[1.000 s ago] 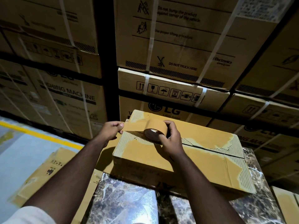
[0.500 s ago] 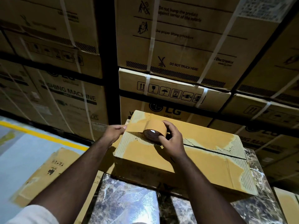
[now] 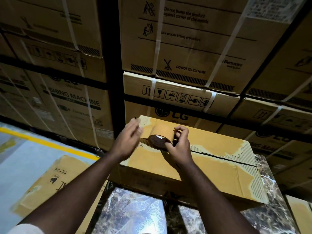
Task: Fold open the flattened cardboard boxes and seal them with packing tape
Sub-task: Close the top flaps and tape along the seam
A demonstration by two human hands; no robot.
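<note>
- Head view: the cardboard box (image 3: 194, 168) is a long, low carton of brown corrugated board; patches of its outer paper are torn away, showing ribbed fluting along the flap seam and at the right end.
- It sits on a glossy, dark marbled table (image 3: 135, 215) with pale veining, close to the far edge.
- The tape roll (image 3: 162, 136) is a squat cylinder of tan tape on a dark brown core, standing on its edge on the box top at the left part of the seam.
- A strip of tan tape runs from the roll toward the box's far left corner.
- A flattened cardboard sheet (image 3: 50, 186) with small black markings leans beside the table on the left, over a pale floor with a yellow line (image 3: 50, 143).
- Behind, tall stacked cartons (image 3: 185, 48) bound with white straps fill the background; print reads "DO NOT TRUCK HERE" and "WASHING MACHINE" in part.
- The right hand (image 3: 179, 147) grasps the tape roll, thumb on its near face and fingers curled over the far side.
- The left hand (image 3: 128, 141) is motion-blurred, fingers extended and loose, over the box's left end beside the roll; whether it touches the box cannot be told.
</note>
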